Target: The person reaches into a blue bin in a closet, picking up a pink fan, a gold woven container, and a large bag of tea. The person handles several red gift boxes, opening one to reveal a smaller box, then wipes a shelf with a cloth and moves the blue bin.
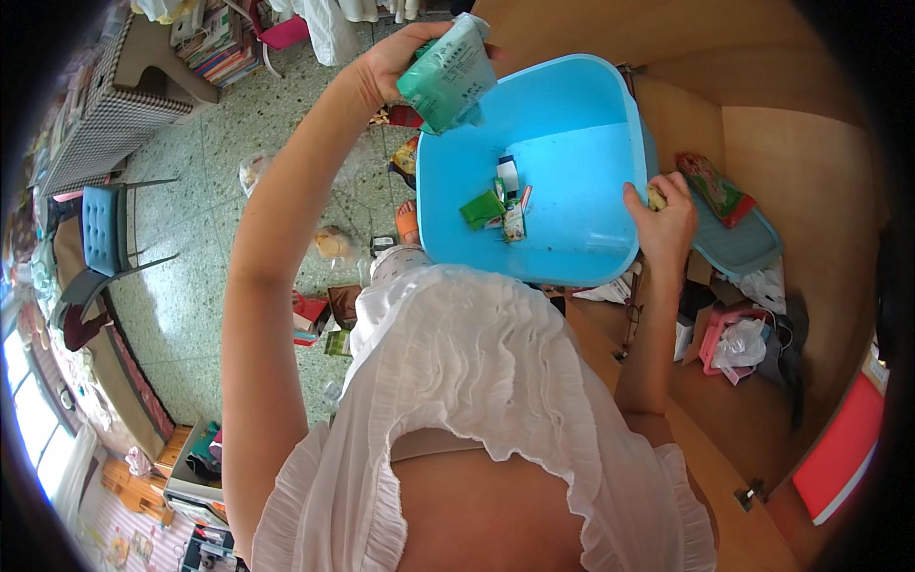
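A large blue plastic bin stands before me, tilted a little in view. On its bottom lie a green packet, a white card-like piece and several small packets. My left hand grips a green plastic packet with writing on it, over the bin's upper left corner. At the right rim is my right hand, its fingers curled round a small yellowish thing that is mostly hidden.
To the right, an open wooden cabinet holds a red and green bag on a grey-blue lid, and a pink basket. Packets and bags lie on the speckled floor at left, near a blue chair.
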A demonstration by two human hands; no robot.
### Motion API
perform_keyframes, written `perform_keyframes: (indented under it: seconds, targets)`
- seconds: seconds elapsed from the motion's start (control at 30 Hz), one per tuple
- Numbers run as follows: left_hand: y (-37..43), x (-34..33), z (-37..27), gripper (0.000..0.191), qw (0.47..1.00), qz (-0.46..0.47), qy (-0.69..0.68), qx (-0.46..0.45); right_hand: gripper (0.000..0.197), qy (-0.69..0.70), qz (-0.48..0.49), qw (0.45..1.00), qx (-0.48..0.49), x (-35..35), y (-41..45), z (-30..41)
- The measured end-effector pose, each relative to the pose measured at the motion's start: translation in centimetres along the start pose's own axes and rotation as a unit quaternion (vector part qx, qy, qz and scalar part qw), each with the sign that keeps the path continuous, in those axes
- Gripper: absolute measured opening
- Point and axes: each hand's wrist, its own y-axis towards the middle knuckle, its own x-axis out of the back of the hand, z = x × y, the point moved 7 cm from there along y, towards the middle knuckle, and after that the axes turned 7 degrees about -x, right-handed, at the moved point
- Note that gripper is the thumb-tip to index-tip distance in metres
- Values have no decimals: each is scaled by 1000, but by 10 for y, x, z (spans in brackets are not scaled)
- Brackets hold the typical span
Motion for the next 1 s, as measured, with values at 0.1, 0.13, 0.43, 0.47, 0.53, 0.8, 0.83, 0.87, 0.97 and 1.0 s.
perform_keyframes:
  seconds: [0.1, 0.13, 0.43, 0.47, 0.53, 0.8, 0.83, 0.87, 0.97, 1.0]
  targets:
    - [-11, 4, -4, 46, 998, 52, 4, 29, 29, -21, -3, 1000, -12, 4, 3, -5]
    - [-14, 21, -9, 46, 990, -62, 129, 17, 29, -32, -2, 999, -18, 4, 4, -8]
    - [-58, 115, -25, 43, 480, -302, 820, 78, 28, 99, -80, 992, -26, 22, 9, -24]
    - [-60, 122, -13, 42, 442, -313, 835, 100, 28, 99, -79, 992, -27, 24, 10, -24]
    - [-54, 110, 12, 45, 362, -306, 877, 79, 27, 138, -93, 986, 3, 34, 11, -17]
    - [19, 80, 154, 76, 484, -106, 867, 55, 28, 174, -124, 976, 54, 73, 15, 15]
    - [24, 86, 163, 84, 502, -152, 851, 28, 28, 174, -124, 975, 57, 77, 15, 20]
    - [27, 95, 169, 92, 519, -198, 832, 1, 27, 201, -117, 971, 50, 81, 15, 24]
    - [49, 96, 172, 99, 396, -206, 890, -95, 27, 224, -119, 967, 34, 95, 10, 33]
    - [50, 93, 168, 99, 397, -206, 889, -94, 27, 223, -118, 967, 32, 97, 10, 33]
